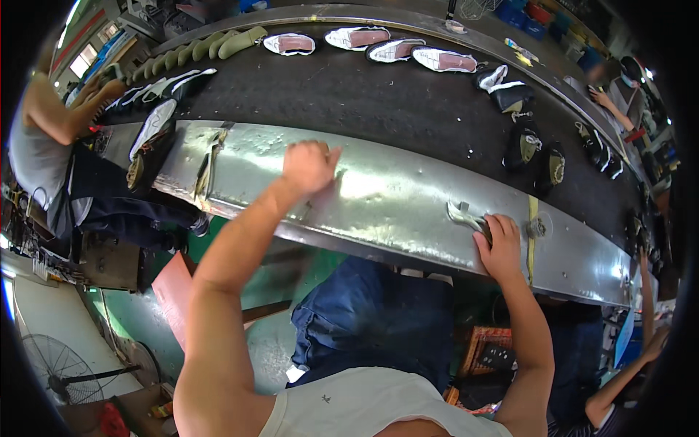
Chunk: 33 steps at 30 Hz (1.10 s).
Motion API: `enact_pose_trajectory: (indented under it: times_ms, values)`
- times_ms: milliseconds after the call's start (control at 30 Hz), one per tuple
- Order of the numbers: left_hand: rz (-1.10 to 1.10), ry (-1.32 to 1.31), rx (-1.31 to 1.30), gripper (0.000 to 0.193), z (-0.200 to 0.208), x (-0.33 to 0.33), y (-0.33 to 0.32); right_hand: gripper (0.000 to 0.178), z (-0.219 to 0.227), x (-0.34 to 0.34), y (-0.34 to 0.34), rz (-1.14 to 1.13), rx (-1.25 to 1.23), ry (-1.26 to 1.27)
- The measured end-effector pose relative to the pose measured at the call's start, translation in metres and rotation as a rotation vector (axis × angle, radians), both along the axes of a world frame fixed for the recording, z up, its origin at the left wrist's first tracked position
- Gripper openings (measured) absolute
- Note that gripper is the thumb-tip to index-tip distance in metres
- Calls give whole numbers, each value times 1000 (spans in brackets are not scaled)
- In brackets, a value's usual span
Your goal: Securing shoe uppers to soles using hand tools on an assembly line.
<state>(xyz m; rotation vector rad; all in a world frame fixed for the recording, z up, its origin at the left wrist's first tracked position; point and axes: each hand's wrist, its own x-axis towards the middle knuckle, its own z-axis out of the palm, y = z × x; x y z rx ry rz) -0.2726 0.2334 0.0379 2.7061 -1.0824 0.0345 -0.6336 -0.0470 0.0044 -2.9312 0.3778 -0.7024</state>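
Note:
My left hand [309, 166] is over the shiny metal ledge [378, 175]. Its fingers are curled under and the thumb sticks out to the right; whatever is inside the curl, if anything, is hidden. At the right, my right hand [501, 244] is closed round the handles of metal pliers [461, 213]. The head of the pliers points left, just above the ledge. Beyond the ledge runs a dark belt [328, 95]. Several white shoe uppers with pinkish soles, among them a white shoe [444, 60], lie along its far side.
Olive shoes [242, 42] line the far left of the belt; dark shoes [523, 146] lie at its right. A dark shoe [151, 142] overhangs the ledge near a co-worker [51, 124]. A yellow strap [532, 247] crosses the ledge beside a small clear cup [540, 225].

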Motion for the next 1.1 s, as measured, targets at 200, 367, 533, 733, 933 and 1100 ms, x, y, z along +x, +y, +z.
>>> enact_pose_trajectory:
  times_ms: [200, 367, 533, 733, 933, 1100]
  values:
    - [151, 51, -186, 58, -25, 189, -99, 43, 8, 15, 3, 8, 41, 61]
    - [231, -150, -209, 78, -50, 311, -210, 45, 11, 23, -9, 17, 99, 114]
    - [244, -398, -214, 101, -90, 433, -287, 48, 12, 27, -16, 42, 180, 221]
    - [341, -150, -177, 127, -83, 492, -317, 51, 5, 25, -19, 54, 211, 252]
    - [460, 172, -1, 100, -44, 431, -300, 48, 5, 35, -18, 61, 218, 261]
    - [669, 69, -81, 102, -46, 402, -281, 47, 9, 44, -16, 44, 195, 250]
